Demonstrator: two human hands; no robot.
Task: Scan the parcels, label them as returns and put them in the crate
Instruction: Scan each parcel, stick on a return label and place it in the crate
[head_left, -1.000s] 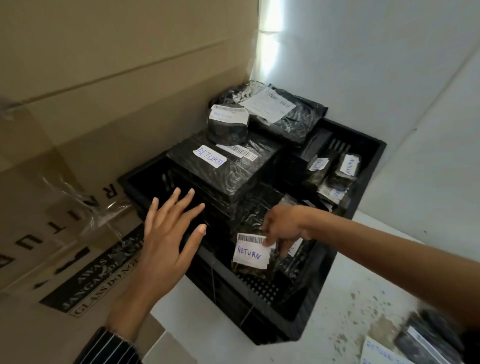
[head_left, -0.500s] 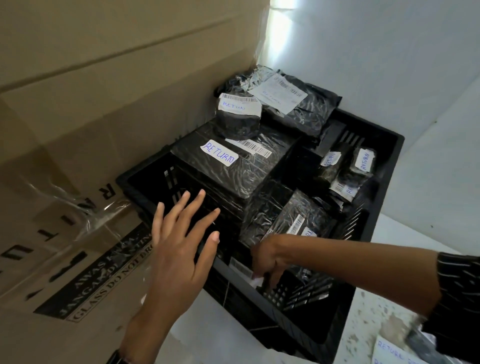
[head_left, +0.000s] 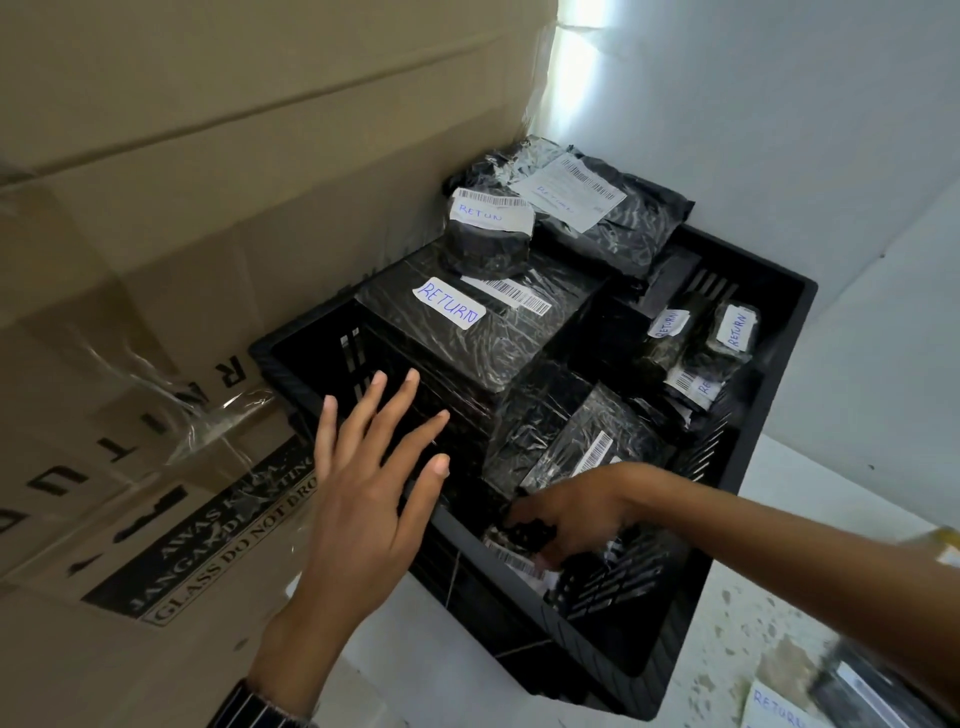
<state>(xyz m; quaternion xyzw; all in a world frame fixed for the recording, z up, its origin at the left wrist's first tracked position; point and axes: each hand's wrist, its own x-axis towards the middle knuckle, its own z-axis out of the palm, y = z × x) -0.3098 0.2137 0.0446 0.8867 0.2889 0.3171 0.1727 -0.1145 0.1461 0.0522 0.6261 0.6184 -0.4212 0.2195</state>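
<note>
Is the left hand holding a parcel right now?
No, the left hand hovers open and empty, fingers spread, by the black crate.

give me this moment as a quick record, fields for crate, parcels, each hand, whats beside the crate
crate: black slatted plastic crate, partly filled
parcels: black-wrapped, white RETURN labels; large box parcel with a small round parcel on top
right hand: right hand low in the crate's near corner, on a small barcoded parcel; grip unclear
left hand: left hand open, fingers spread, at the crate's near rim
beside crate: cardboard box with glass warning
</note>
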